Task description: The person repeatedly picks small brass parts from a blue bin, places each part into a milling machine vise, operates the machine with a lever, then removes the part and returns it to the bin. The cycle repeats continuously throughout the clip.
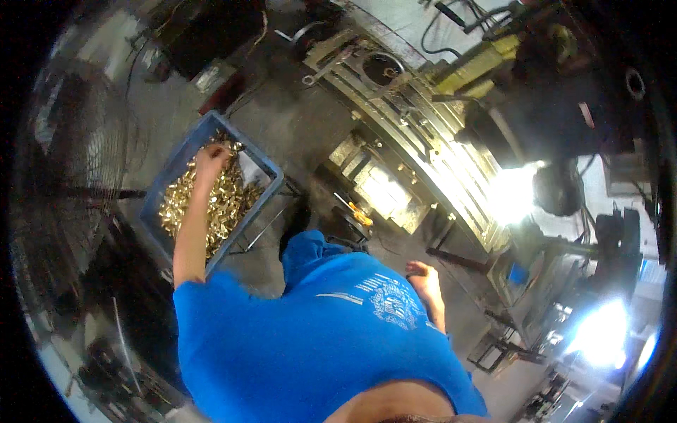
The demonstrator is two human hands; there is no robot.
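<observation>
My left hand (212, 158) reaches into a blue plastic crate (156, 199), at the far part of a heap of small brass-coloured metal parts (220, 211). Its fingers are bent together against some of the parts; their tips are partly hidden. Under the heap's right side a pale sheet or liner (252, 173) shows. On the other side of my body, my right hand (423, 276) is held low beside my blue shirt, away from the crate. Its fingers are curled in, and I see no object sticking out of them.
A large machine with a long slotted table (416, 134) stands ahead to the right, under a bright lamp (511, 194). An orange-handled tool (361, 215) lies near its base. Thin metal legs (257, 236) stand beneath the crate. Another bright light (599, 335) glares at lower right.
</observation>
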